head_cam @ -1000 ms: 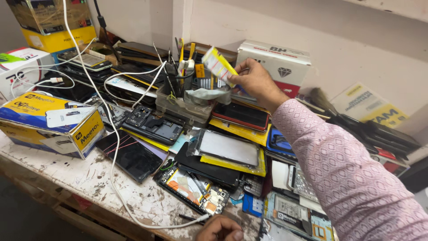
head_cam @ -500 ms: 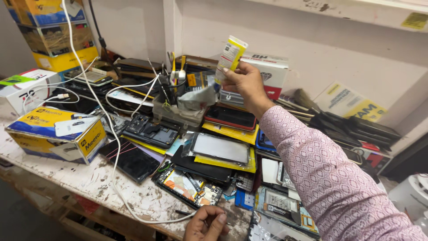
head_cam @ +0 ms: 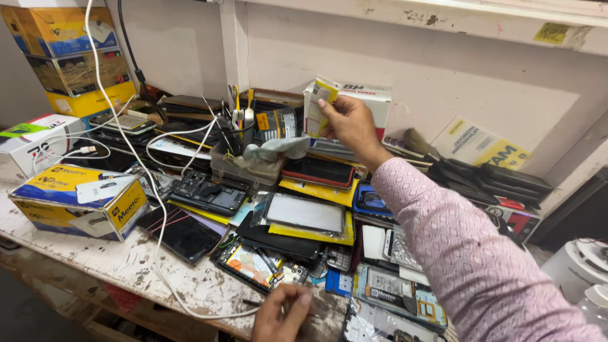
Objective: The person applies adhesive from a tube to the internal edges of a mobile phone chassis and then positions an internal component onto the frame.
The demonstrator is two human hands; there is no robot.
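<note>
Up above the grey cloth (head_cam: 273, 151), we hold a small yellow-and-white packet (head_cam: 318, 106) pinched in our right hand (head_cam: 349, 126), just in front of the white box (head_cam: 367, 104) behind that cloth. Well below the cloth, our left hand (head_cam: 282, 313) rests curled on the workbench (head_cam: 126, 266) edge, touching a thin dark tool (head_cam: 252, 303).

Bright, even indoor lighting from above, soft shadows under the wall shelf (head_cam: 443, 12), no strong glare, mild wide-angle bending at frame edges, slight softness on the near sleeve (head_cam: 481, 266), centre sharp
</note>
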